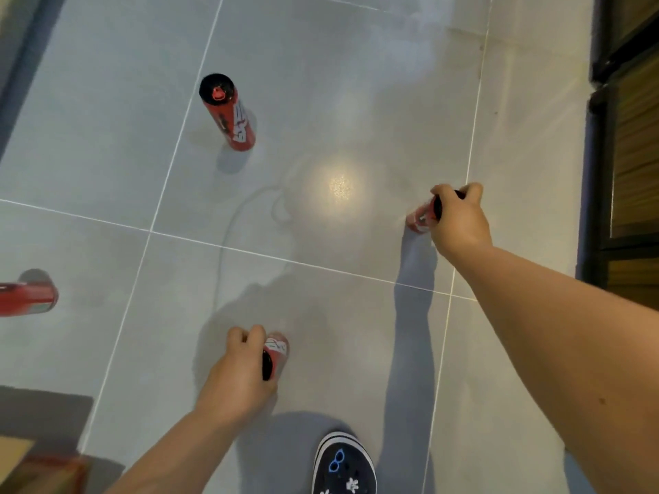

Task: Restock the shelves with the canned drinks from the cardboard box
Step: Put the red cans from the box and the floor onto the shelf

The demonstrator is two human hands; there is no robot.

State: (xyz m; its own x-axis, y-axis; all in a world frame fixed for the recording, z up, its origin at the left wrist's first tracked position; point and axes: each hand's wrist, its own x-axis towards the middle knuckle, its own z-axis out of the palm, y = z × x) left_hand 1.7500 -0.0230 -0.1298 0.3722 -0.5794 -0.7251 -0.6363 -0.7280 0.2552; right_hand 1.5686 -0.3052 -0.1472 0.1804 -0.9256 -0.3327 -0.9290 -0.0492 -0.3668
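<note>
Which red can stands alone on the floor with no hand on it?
The upright can at upper left. Each hand grips another can, and the one at the left edge seems to lie on its side.

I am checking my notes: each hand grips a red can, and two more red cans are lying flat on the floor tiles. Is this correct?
Not quite. The head view shows the left hand and right hand each gripping a red can, but only the can at the left edge lies flat. The other can stands upright on the floor.

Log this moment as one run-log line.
left hand: grip on a red can | right hand: grip on another red can | loose on floor: upright can, can at left edge
</note>
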